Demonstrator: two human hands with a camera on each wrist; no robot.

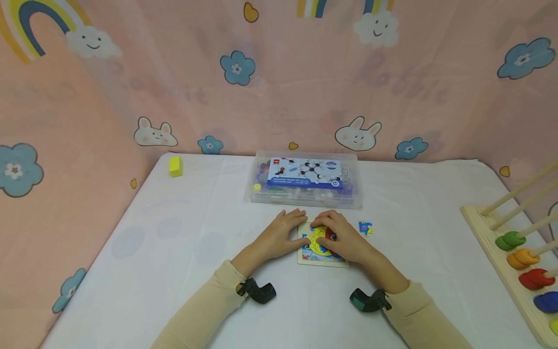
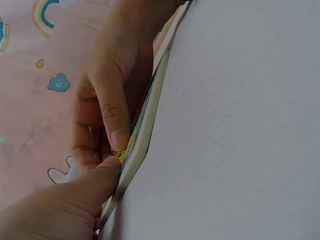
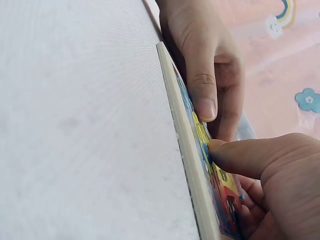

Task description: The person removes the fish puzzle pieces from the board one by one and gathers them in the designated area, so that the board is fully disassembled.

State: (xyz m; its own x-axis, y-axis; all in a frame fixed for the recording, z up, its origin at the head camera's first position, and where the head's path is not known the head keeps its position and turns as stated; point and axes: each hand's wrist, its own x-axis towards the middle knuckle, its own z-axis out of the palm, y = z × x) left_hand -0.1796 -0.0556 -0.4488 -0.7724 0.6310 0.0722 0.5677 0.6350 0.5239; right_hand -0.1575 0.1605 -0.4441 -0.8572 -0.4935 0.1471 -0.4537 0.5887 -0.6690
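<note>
A small square jigsaw puzzle (image 1: 321, 262) in a pale wooden frame lies flat on the table, showing a yellow, red and blue picture. At its left side is my left hand (image 1: 280, 234), fingers stretched past the upper left corner and the thumb (image 2: 106, 170) pressing the picture. Bent over the puzzle's upper right is my right hand (image 1: 345, 236). Its thumb (image 3: 235, 156) touches the yellow and blue middle, and its fingertips reach the top edge. Whether these pinch a piece I cannot tell. One loose blue puzzle piece (image 1: 365, 228) lies right of the frame.
Behind the puzzle stands a clear plastic box (image 1: 305, 198) with a molecular model kit label. A yellow block (image 1: 176, 166) sits at the far left of the table. On the right is a wooden peg rack (image 1: 497, 261) with coloured rings. A patterned pink cloth hangs behind.
</note>
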